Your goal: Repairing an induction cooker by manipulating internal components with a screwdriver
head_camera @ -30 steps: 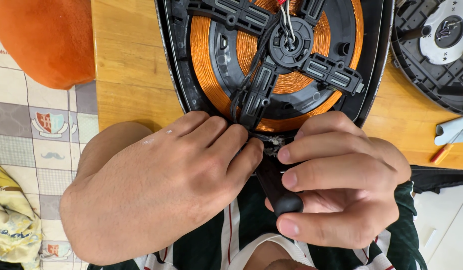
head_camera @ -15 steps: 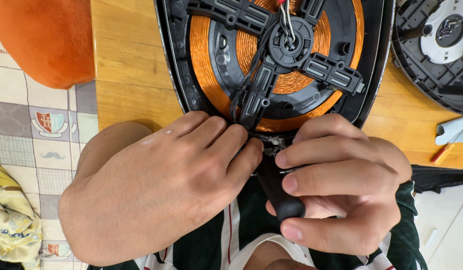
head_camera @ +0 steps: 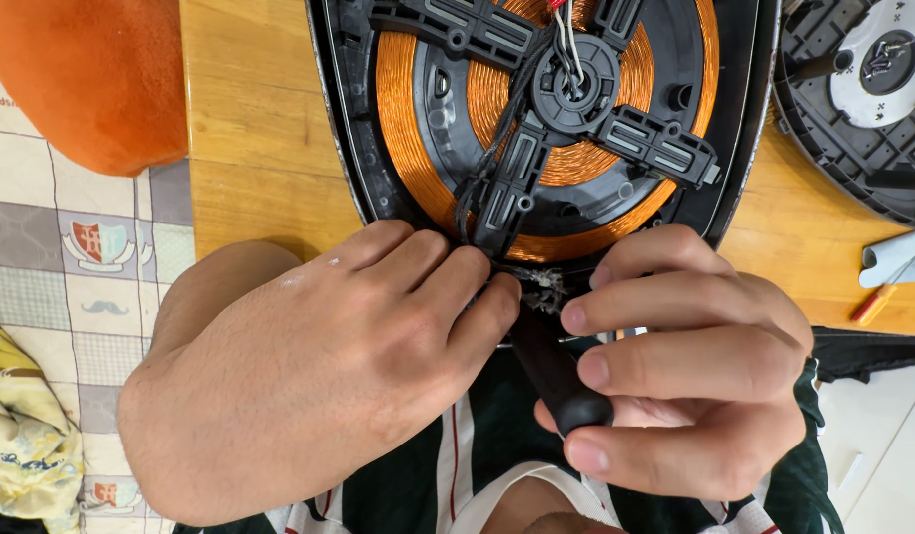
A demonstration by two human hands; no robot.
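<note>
An opened induction cooker [head_camera: 546, 119] lies on the wooden table [head_camera: 250, 148], its copper coil and black cross-shaped bracket showing. My left hand [head_camera: 319, 376] rests against the cooker's near edge, fingertips at the lower arm of the bracket. My right hand [head_camera: 685, 366] is closed around the black handle of a screwdriver [head_camera: 556, 371], whose tip points at the same near edge, between my two hands. The tip itself is hidden by my fingers.
An orange rounded object [head_camera: 91, 79] sits at the upper left. A second black housing with a white disc [head_camera: 863, 89] lies at the upper right. A small red-handled tool [head_camera: 872, 302] and a white piece lie at the right edge. Patterned cloth [head_camera: 72, 257] covers the left.
My right hand has shifted slightly on the screwdriver handle, its fingers regripping. My left hand stays pressed at the cooker's edge.
</note>
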